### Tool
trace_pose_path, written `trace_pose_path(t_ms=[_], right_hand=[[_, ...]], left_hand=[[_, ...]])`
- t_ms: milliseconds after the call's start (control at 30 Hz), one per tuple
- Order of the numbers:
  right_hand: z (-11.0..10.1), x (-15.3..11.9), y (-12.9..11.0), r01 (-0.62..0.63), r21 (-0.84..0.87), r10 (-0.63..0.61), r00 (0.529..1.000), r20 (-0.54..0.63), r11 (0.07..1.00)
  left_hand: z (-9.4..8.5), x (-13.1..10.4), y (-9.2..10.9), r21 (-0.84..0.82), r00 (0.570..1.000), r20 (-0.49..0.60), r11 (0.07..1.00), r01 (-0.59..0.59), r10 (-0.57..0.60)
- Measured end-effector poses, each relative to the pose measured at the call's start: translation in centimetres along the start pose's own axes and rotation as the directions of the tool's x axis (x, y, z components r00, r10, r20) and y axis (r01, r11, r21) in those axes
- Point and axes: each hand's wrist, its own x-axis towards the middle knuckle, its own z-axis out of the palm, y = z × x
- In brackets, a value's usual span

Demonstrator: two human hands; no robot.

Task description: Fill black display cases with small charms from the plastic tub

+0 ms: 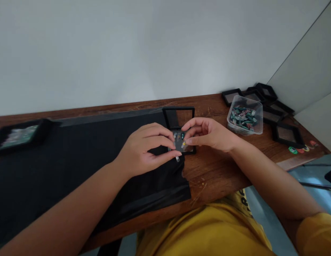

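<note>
A small black display frame point(178, 108) lies opened out, its lid raised at the back and small coloured pieces point(178, 136) in its lower half. My left hand point(151, 149) reaches in from the left with curled fingers at the frame's near left edge. A small clear piece point(177, 159) sticks out beneath its thumb, seemingly pinched there. From the right, my right hand point(206, 135) holds a small yellow-and-white piece point(183, 144) between thumb and fingers, just over the lower half. My fingers partly hide the frame.
A clear plastic tub point(258, 119) of green and reddish pieces stands right. Around it lie several black frames point(288, 135) and some small coloured tags point(292, 150). A filled black frame point(20, 137) sits far left on black cloth point(82, 153) over the wooden table point(215, 174).
</note>
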Motion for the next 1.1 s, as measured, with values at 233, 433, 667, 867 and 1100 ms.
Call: trace_pose_path(t_ms=[233,433,667,867,1100], right_hand=[[-0.1,0.3,0.6,0.007,-0.245,-0.039,0.992,-0.123,0.970],[0.5,0.6,1.8,0.013,-0.556,-0.112,0.983,-0.145,0.831],[1.4,0.7,2.0,0.026,-0.750,-0.205,0.968,-0.147,0.661],[2.3,0.6,1.9,0.019,-0.801,-0.216,0.966,-0.139,0.599],[2.3,0.4,1.9,0.064,-0.809,-0.275,0.954,-0.123,0.584]], left_hand=[[-0.6,-0.4,-0.2,0.001,0.929,0.364,0.997,0.079,-0.074],[-0.6,-0.6,-0.5,0.043,0.901,0.422,0.995,0.094,-0.104],[-0.1,-1.0,-0.6,0.076,0.879,0.467,0.995,0.071,-0.098],[0.1,-1.1,-0.7,0.085,0.864,0.497,0.995,0.047,-0.084],[0.0,-1.0,-0.5,0.086,0.852,0.512,0.993,0.078,-0.112]])
